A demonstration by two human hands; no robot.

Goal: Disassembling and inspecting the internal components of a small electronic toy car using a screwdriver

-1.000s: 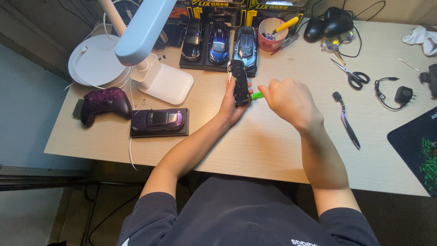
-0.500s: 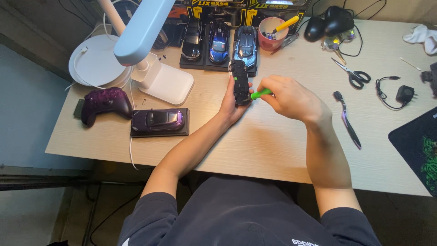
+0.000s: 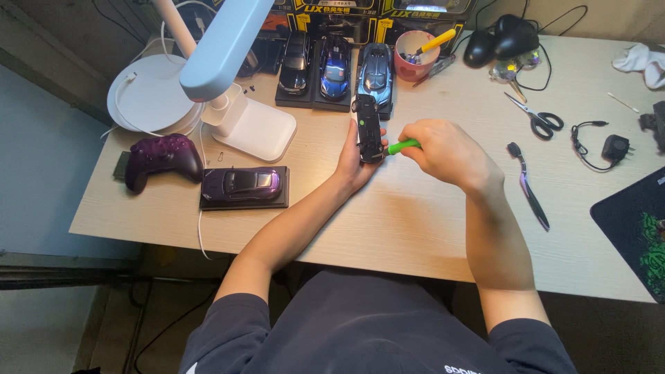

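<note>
Left hand [image 3: 355, 163] wrapped around a small black toy car [image 3: 367, 129], fingers clasped along its far side, thumb near the tail, underside turned up toward the camera. Car held just above the worktop [image 3: 415, 221], in front of the row of display cars. Right hand [image 3: 443, 151] closed in a fist round a green-handled tool [image 3: 403, 146], likely a small screwdriver, tip meeting the car's underside near its lower end. Tip itself too small to make out.

For doing this well, by judgement: keep the car pinned steady in the left palm, wrist resting on the worktop, so nothing twists under pressure. Hold the tool square to the underside, not slanted, and press lightly before turning, lest the tip slip and scratch the body. Turn from the fingertips, not the whole arm. Mind any tiny loose part, easy to lose on the pale wood.

Count of things in view:
- Toy cars: five. One in hand, three on black bases at the back [image 3: 334, 69], one purple car [image 3: 242, 183] on its own base to the left.
- Game controller [image 3: 163, 158]: one, purple.
- Desk lamp [image 3: 228, 55]: one, white, with a round white pad beside it.
- Scissors [image 3: 537, 119]: one pair.
- Pink cup [image 3: 413, 59]: one, holding a yellow-handled tool.
- Computer mice [image 3: 499, 41]: two, black.
- Dark slim tool [image 3: 530, 190]: one, lying right of the hands.
- Mouse mat [image 3: 634, 221]: one, at the right edge.
</note>
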